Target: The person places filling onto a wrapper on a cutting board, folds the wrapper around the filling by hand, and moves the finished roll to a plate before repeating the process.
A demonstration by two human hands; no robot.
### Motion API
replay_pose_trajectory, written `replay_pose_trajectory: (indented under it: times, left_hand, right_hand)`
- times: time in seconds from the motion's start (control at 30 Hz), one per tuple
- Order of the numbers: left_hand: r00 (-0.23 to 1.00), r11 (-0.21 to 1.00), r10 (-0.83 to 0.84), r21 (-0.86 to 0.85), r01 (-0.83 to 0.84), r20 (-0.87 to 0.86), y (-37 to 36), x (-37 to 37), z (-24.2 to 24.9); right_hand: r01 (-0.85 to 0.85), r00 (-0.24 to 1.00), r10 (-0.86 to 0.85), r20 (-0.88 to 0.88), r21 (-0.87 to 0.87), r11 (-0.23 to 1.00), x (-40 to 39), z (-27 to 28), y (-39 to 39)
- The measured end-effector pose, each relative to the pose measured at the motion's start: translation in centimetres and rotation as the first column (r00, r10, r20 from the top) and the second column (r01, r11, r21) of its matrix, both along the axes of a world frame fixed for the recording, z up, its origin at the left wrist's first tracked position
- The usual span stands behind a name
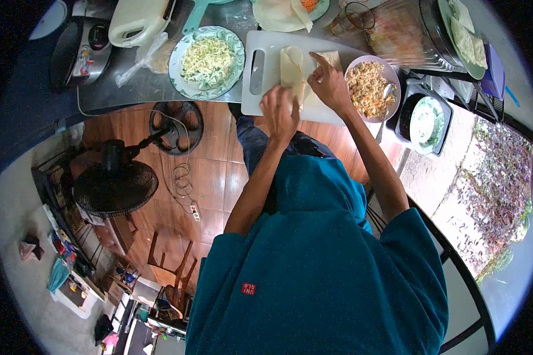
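A pale, thin spring roll wrapper point(291, 64), folded into a long strip, lies on the white cutting board point(266, 41). My left hand point(280, 111) is at the near end of the strip, its fingers curled down onto it and slightly blurred. Just right of the strip is my right hand point(328, 86), index finger stretched out and thumb apart, with nothing visible in it. Beyond its fingers lies another pale wrapper piece point(331, 59), partly hidden. A bowl of chopped filling point(367, 89) stands at the board's right edge with a spoon point(388, 94) in it.
A patterned plate of shredded cabbage point(207, 62) sits left of the board. Behind are a plate with wrapper sheets point(278, 16), a glass mug point(356, 18) and a clear plastic container point(400, 35). A black tray holding a plate point(426, 124) is at right; a fan point(115, 177) stands at left.
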State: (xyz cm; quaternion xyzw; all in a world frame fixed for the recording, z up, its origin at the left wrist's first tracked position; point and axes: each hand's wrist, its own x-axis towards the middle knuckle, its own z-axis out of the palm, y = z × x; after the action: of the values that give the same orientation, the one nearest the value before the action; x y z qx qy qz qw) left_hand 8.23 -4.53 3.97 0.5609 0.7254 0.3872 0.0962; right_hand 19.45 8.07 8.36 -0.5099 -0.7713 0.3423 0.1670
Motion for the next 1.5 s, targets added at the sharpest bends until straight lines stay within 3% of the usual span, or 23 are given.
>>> replay_pose_trajectory:
  times: [0.07,0.2,0.53,0.63,0.8,1.03,1.13,1.2,1.23,1.3,1.33,1.4,1.5]
  left_hand:
    - [0.991,0.992,0.090,-0.095,-0.081,0.102,-0.8,-0.4,-0.1]
    - [1.000,0.977,0.016,-0.211,-0.011,0.021,-0.9,-0.7,-0.2]
    - [0.998,0.991,-0.044,-0.126,0.048,0.034,-0.7,-1.1,-1.9]
    - [0.984,0.988,-0.090,-0.113,0.108,0.157,-0.8,-1.5,-2.4]
    - [0.961,0.998,-0.066,-0.003,0.069,0.269,-1.0,-1.6,-3.1]
    - [0.872,0.996,0.002,-0.081,0.044,0.490,-1.4,-1.8,-2.0]
    - [0.860,0.998,-0.006,-0.047,0.034,0.510,-1.3,-1.8,-1.8]
    - [0.942,0.999,-0.031,0.047,0.016,0.335,-0.9,-2.0,-1.3]
    - [0.942,0.999,-0.030,0.048,0.015,0.335,-0.7,-2.0,-0.7]
    - [0.997,0.997,0.069,-0.040,-0.068,0.021,-0.6,-1.8,0.3]
    - [0.998,0.997,0.066,-0.039,-0.065,0.020,-0.4,-1.8,0.4]
    - [0.976,0.993,0.084,-0.096,-0.066,0.199,0.2,-1.6,0.2]
    - [0.936,0.991,0.114,-0.101,-0.084,0.333,0.9,-1.4,-0.5]
  right_hand:
    - [-0.013,0.998,0.016,0.064,-0.042,0.999,-0.5,0.4,0.0]
    - [-0.027,0.997,0.027,0.066,-0.001,1.000,-1.4,-0.1,-0.1]
    - [-0.108,0.994,0.105,0.042,0.104,0.989,-3.9,-2.1,-0.5]
    - [-0.152,0.987,0.141,0.073,0.179,0.972,-4.9,-2.6,-0.6]
    - [-0.174,0.967,0.153,0.202,0.089,0.981,-5.8,-2.9,-0.5]
    - [-0.201,0.955,0.180,0.236,0.067,0.977,-6.1,-2.5,-1.0]
    - [-0.177,0.979,0.179,0.098,-0.029,0.984,-5.6,-1.9,-1.1]
    - [-0.070,0.992,0.067,-0.107,-0.021,0.997,-4.9,-1.7,-1.3]
    - [-0.040,0.982,0.031,-0.184,-0.049,0.998,-4.3,-1.4,-1.3]
    - [0.029,0.982,-0.030,-0.185,-0.012,1.000,-3.6,-1.6,-2.0]
    - [0.097,0.978,-0.090,-0.188,0.027,0.995,-3.3,-1.8,-2.2]
    - [0.102,0.985,-0.093,-0.147,0.053,0.993,-2.7,-2.1,-2.9]
    - [0.116,0.989,-0.108,-0.105,0.079,0.990,-2.4,-2.3,-3.7]
